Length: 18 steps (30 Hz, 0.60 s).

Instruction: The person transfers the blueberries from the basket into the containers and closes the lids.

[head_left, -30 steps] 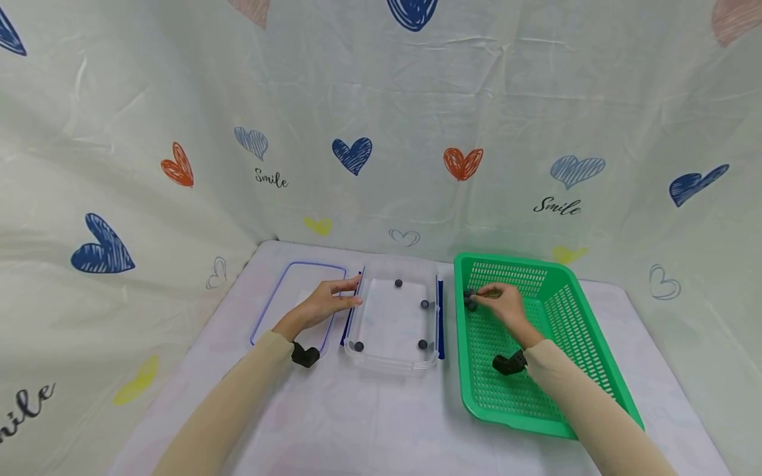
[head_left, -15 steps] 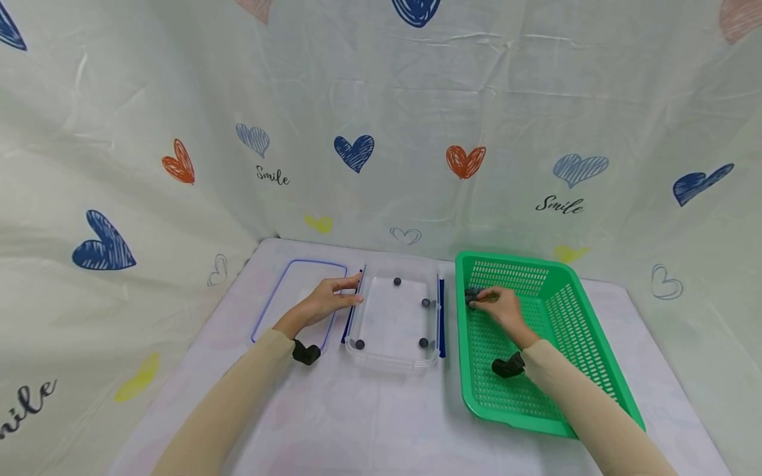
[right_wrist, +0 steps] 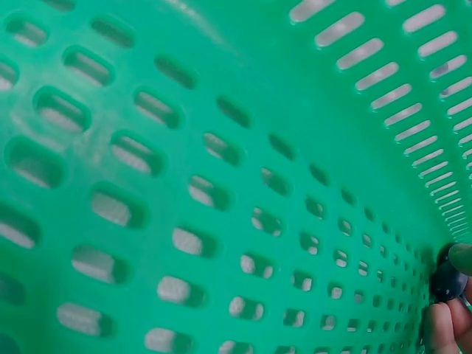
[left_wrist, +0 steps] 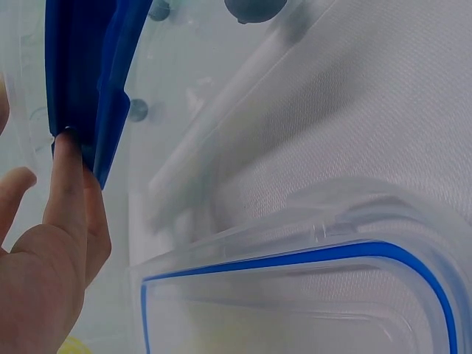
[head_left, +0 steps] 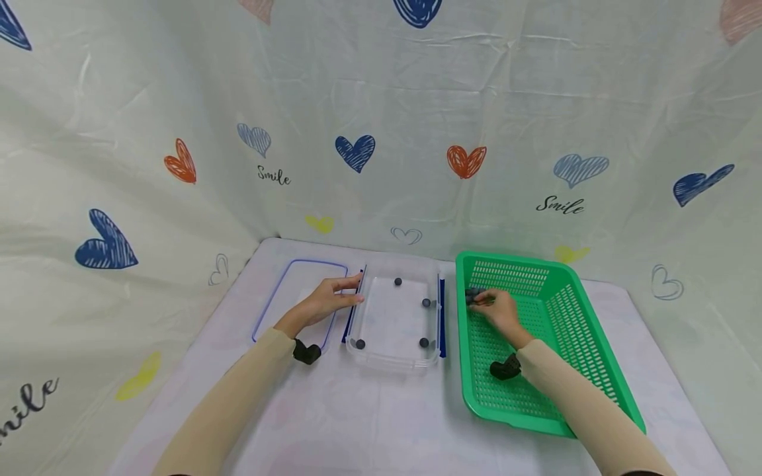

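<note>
Inside the green basket (head_left: 550,416), my right hand (head_left: 500,311) reaches to the left wall. Its thumb and fingers pinch a dark blueberry (right_wrist: 446,282), partly cut off at the right wrist view's edge. More blueberries (head_left: 472,293) lie against that wall, partly behind the fingers. My left hand (head_left: 321,303) rests its extended fingers on the left side of a clear plastic box (head_left: 393,363). In the left wrist view, a fingertip touches the box's blue latch flap (left_wrist: 92,81). Several blueberries (head_left: 426,303) lie spread inside the box.
A clear lid with a blue seal (head_left: 286,271) lies left of the box, partly under my left arm. Another blue latch flap (head_left: 442,317) hangs at the box's right side, beside the basket. A heart-printed sheet (head_left: 405,198) stands behind the table.
My right hand has shifted slightly down and toward me within the basket, its fingers closing in at the blueberries by the left wall. My left hand has stayed at the box.
</note>
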{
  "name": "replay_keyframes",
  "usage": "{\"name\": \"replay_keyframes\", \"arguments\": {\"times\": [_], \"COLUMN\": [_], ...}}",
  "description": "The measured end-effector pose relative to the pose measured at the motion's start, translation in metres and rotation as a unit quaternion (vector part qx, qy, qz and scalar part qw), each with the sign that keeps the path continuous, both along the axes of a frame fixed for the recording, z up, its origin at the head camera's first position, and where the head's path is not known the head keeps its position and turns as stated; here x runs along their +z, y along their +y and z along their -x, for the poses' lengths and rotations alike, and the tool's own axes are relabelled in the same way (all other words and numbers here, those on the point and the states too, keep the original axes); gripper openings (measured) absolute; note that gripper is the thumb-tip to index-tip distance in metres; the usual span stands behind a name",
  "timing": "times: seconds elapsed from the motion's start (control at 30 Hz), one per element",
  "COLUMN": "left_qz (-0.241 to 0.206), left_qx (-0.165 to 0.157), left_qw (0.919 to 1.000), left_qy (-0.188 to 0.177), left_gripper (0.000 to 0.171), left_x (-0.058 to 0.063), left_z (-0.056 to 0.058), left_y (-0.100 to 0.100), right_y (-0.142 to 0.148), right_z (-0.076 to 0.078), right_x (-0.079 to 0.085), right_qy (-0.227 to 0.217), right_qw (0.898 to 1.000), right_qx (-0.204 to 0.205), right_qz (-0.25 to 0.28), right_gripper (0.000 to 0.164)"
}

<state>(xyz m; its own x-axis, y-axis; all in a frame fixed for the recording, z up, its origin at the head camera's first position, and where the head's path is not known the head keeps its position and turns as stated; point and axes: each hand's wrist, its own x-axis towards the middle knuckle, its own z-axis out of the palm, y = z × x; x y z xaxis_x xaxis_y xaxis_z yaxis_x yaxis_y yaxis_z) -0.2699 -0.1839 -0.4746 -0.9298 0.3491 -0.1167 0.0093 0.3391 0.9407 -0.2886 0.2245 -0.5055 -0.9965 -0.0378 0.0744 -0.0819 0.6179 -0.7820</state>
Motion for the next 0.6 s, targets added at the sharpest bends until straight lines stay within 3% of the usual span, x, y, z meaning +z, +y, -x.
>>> {"name": "replay_keyframes", "arguments": {"times": [0.4, 0.6], "left_qz": [0.000, -0.007], "left_qx": [0.002, 0.001], "left_qw": [1.0000, 1.0000], "left_qy": [0.002, -0.005], "left_gripper": [0.070, 0.070], "left_x": [-0.0013, -0.0005], "left_z": [0.0009, 0.0007], "left_y": [0.0003, 0.0005], "right_y": [0.0012, 0.0024], "right_z": [0.0012, 0.0026], "right_x": [-0.0029, -0.0021], "right_qy": [0.014, -0.001], "right_qw": [1.000, 1.000], "right_qx": [0.014, 0.010], "right_qz": [-0.012, -0.007], "right_gripper": [0.011, 0.012]}}
